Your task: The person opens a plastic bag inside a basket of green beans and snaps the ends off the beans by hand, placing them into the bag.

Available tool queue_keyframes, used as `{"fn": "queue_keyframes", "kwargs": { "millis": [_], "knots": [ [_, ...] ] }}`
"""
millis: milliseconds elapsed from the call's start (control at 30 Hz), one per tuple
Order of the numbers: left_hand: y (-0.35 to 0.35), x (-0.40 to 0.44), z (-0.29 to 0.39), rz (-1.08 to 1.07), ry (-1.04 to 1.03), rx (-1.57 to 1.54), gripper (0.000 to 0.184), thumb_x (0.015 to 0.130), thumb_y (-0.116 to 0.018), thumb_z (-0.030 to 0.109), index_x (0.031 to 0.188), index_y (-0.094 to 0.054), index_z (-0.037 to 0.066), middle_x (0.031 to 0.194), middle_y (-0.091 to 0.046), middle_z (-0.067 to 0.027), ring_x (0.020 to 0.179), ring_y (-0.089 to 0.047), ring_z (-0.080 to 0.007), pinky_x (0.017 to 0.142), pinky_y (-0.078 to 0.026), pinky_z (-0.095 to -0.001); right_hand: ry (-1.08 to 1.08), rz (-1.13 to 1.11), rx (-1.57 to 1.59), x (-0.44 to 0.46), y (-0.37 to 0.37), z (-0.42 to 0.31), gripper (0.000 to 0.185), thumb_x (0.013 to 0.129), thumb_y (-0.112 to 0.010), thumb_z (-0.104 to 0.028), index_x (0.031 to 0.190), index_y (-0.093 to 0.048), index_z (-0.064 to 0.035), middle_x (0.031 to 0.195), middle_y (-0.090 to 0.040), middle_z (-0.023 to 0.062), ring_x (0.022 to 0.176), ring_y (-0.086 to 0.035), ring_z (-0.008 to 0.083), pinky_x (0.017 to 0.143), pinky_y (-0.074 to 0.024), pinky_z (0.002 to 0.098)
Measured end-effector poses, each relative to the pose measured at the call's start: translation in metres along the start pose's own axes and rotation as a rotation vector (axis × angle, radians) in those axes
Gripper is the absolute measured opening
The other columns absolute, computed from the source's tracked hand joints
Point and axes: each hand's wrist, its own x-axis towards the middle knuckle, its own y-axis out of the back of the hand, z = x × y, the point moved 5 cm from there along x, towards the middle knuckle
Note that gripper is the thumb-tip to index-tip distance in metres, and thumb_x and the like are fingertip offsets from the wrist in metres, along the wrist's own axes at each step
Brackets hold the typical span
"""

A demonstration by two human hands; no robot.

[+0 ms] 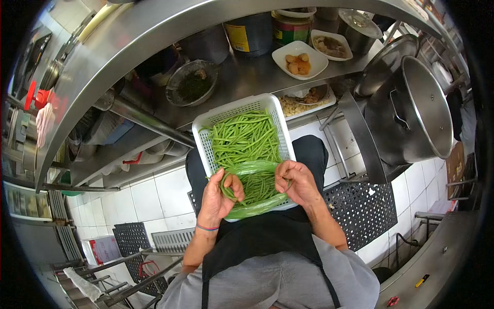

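So, left hand (217, 195): curled inward, grasping a few slender green beans (226, 189), above the near left edge of the basket; a thin coloured band (207, 227) circled its wrist.
Right hand (297, 183): thumb and fingertips drawn together in a pinch; whether anything small sat between them, I could not tell.
Bagged beans (257, 186): between and below the two hands, inside an open, translucent green plastic bag (257, 207).
Loose beans (244, 136): heaped just beyond both hands and the bag.
Basket: a white, rectangular, perforated plastic basket (236, 105) around bag and heap, resting over dark trousers (311, 154).
Steel counter (234, 77): beyond the basket, carrying a round, clear bowl (172, 92) of dark green bits and a white, squarish bowl (280, 54) of orange-brown pieces.
Pot: a large, cylindrical steel pot (417, 113), well right of the hands.
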Motion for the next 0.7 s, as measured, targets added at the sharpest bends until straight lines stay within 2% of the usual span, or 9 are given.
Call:
{"fn": "queue_keyframes", "kwargs": {
  "millis": [33,167,200,300,333,433,533,600,700],
  "knots": [
    [-0.003,0.0,-0.002,0.001,0.028,-0.014,0.036,0.104,-0.047,0.032,0.077,-0.049,0.008,0.072,-0.051,-0.0081,0.066,-0.052,-0.0198,0.061,-0.047,-0.034,-0.003,-0.012,-0.043,-0.001,0.004,0.005,0.014,0.091,-0.048,0.004,0.087,-0.061,0.0001,0.078,-0.055,0.0064,0.062,-0.046,0.0126,0.055,-0.041,0.0277],
    [0.012,0.001,-0.005,0.145,0.112,0.448,0.021,0.097,-0.065,0.017,0.081,-0.056,0.007,0.059,-0.047,0.0011,0.05,-0.05,-0.0128,0.045,-0.042,-0.0311,-0.135,0.009,-0.154,-0.002,0.006,0.022,0.016,0.099,-0.054,-0.009,0.1,-0.067,0.0009,0.07,-0.05,-0.0024,0.053,-0.035,0.004,0.047,-0.0269,0.0223],
    [0.004,-0.001,-0.001,0.231,0.123,0.682,0.018,0.091,-0.073,0.014,0.083,-0.06,0.005,0.055,-0.047,0.0025,0.045,-0.047,-0.0091,0.041,-0.038,-0.03,-0.165,0.013,-0.192,-0.002,0.005,0.024,0.019,0.101,-0.056,-0.012,0.104,-0.069,0.001,0.068,-0.049,-0.0046,0.05,-0.032,0.0022,0.045,-0.0239,0.0214],
    [0.006,0.005,-0.01,0.119,-0.023,1.301,0.02,0.085,-0.076,0.013,0.089,-0.062,0.0,0.055,-0.051,-0.0009,0.046,-0.045,-0.0074,0.041,-0.037,-0.0295,-0.134,0.04,-0.504,-0.001,0.004,0.028,0.021,0.102,-0.058,-0.017,0.105,-0.071,-0.0007,0.068,-0.049,-0.0064,0.049,-0.031,0.001,0.044,-0.0222,0.0218],
    [0.004,0.006,-0.011,0.152,-0.122,1.515,0.023,0.08,-0.076,0.011,0.095,-0.065,-0.004,0.06,-0.061,-0.0149,0.051,-0.059,-0.0223,0.05,-0.046,-0.0388,-0.148,0.04,-0.528,-0.001,0.004,0.028,0.021,0.102,-0.059,-0.018,0.104,-0.071,-0.0008,0.069,-0.051,-0.0059,0.051,-0.035,0.001,0.045,-0.0252,0.0217],
    [0.019,0.012,-0.025,0.17,-0.364,1.693,0.018,0.081,-0.072,0.009,0.093,-0.067,-0.003,0.074,-0.065,-0.0279,0.07,-0.065,-0.0451,0.068,-0.052,-0.0502,-0.15,0.042,-0.605,-0.002,0.0,0.023,0.022,0.102,-0.06,-0.019,0.104,-0.073,-0.0006,0.073,-0.058,-0.004,0.058,-0.044,0.0016,0.05,-0.0346,0.0219],
    [0.026,0.017,-0.031,0.13,-0.272,1.696,0.017,0.08,-0.071,0.01,0.093,-0.07,-0.002,0.08,-0.066,-0.0305,0.078,-0.066,-0.0472,0.072,-0.052,-0.0527,-0.104,0.062,-0.688,-0.002,-0.005,0.02,0.022,0.101,-0.061,-0.018,0.105,-0.073,0.0003,0.079,-0.065,-0.0017,0.069,-0.053,0.0032,0.06,-0.0432,0.023],
    [0.027,0.017,-0.03,0.089,-0.246,1.726,0.016,0.081,-0.071,0.009,0.093,-0.071,-0.001,0.083,-0.068,-0.0274,0.082,-0.068,-0.0442,0.073,-0.053,-0.0491,-0.117,0.075,-0.735,-0.001,-0.001,0.021,0.022,0.101,-0.061,-0.017,0.106,-0.073,0.001,0.084,-0.07,-0.0001,0.078,-0.057,0.0042,0.068,-0.0474,0.0244],
    [0.013,0.006,-0.015,0.052,-0.185,1.647,0.014,0.08,-0.072,0.007,0.093,-0.073,0.0,0.086,-0.07,-0.0244,0.083,-0.07,-0.0399,0.072,-0.054,-0.0443,0.267,0.016,-1.002,0.004,0.003,0.027,0.021,0.1,-0.062,-0.014,0.109,-0.071,0.0026,0.079,-0.068,0.0027,0.063,-0.056,0.0083,0.054,-0.0444,0.0273]
  ]
}}
